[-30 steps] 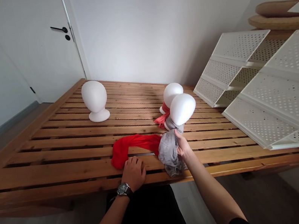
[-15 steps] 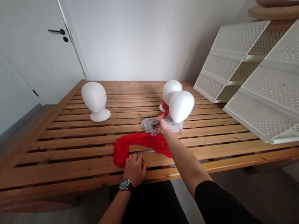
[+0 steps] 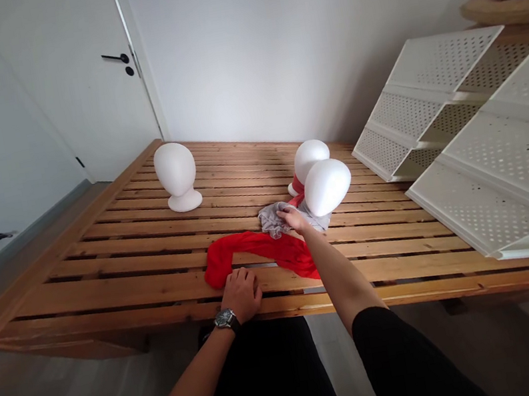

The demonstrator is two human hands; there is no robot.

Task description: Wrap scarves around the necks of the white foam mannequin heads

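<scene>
My right hand (image 3: pixel 292 218) is closed on the edge of a grey scarf (image 3: pixel 272 218), which lies crumpled around the base of a white mannequin head (image 3: pixel 327 186). Just behind stands another white head (image 3: pixel 310 153) with a red cloth (image 3: pixel 297 186) around its neck. A bright red scarf (image 3: pixel 251 242) stretches in a curve on the slats in front of me, partly hidden by my right forearm. Beside its left end, my left hand (image 3: pixel 241 293) rests palm down on the slats, fingers slightly bent and holding nothing visible.
A third white mannequin head (image 3: pixel 177 175) stands bare at the left on the slatted wooden platform (image 3: pixel 122 286). White perforated panels (image 3: pixel 502 165) lean along the right side, with brown cushions (image 3: pixel 511 8) behind them. A white door (image 3: pixel 66 75) is at the back left.
The whole view has shifted slightly, so things sit further right. My right hand's fingers have moved a little on the grey scarf, whose left part looks flatter. My left hand stays put.
</scene>
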